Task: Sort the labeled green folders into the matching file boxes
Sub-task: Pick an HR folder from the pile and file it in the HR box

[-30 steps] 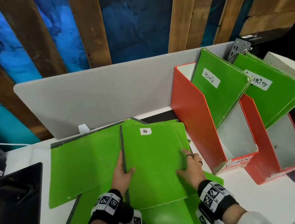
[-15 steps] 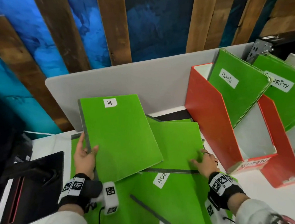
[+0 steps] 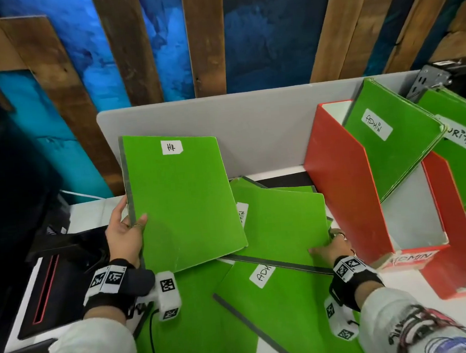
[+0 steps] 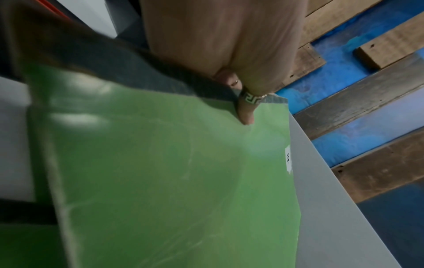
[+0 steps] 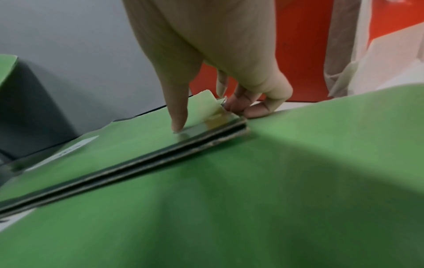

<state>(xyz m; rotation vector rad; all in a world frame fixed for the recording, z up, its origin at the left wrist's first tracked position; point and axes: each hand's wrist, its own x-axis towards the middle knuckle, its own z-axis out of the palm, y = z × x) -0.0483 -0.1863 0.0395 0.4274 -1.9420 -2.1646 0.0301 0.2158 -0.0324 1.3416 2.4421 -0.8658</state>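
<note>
The left hand [image 3: 124, 236] grips the spine edge of the HR folder [image 3: 183, 203], thumb on the green cover and fingers behind, holding it raised and tilted above the pile of green folders on the table [image 3: 450, 323]. In the left wrist view the thumb, wearing a patterned ring, presses the cover near the dark spine, and the white label sits at the folder's far edge.

The right hand [image 3: 332, 249] is at the near right corner of the folder beneath [image 3: 283, 219], just beside the red wall of the ADMIN file box [image 3: 342, 183]. In the right wrist view its grip is closed on that corner: the thumb presses down on the cover while the curled fingers hook the edge by the dark spine. A partly hidden ADMIN label shows at this folder's left edge.

Another ADMIN folder [image 3: 280, 307] lies flat nearer the person, label up. The ADMIN file box already holds a leaning ADMIN folder [image 3: 392, 140]; the next red box [image 3: 458, 255] to its right holds a folder whose label reads "URITY" where visible. A grey divider panel [image 3: 250, 129] stands behind the pile.
</note>
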